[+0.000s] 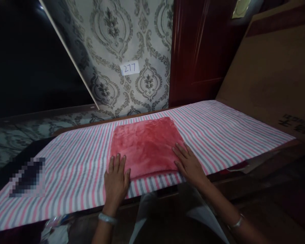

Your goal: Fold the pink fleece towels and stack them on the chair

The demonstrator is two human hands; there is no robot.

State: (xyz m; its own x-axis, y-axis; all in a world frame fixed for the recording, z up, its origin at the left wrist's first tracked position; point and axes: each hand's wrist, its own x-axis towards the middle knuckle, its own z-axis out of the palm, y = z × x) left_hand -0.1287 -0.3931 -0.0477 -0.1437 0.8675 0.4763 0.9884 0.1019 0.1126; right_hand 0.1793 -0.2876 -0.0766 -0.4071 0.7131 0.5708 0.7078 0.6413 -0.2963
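A red plush cloth [147,145], folded into a flat rectangle, lies on a striped sheet [78,162] of pink, grey and white. My left hand [116,181] rests at the cloth's near left corner, its fingers stretched out flat and partly on the cloth. On the right edge, near the front, my right hand [189,164] lies with fingers extended and touching the plush. Neither hand grips anything. Both wrists carry a bracelet.
Patterned wallpaper [147,51] with a paper label reading 277 [130,68] stands behind the table. A dark screen [33,61] is at the left. A dark red door [198,47] and a large cardboard box [274,71] are on the right.
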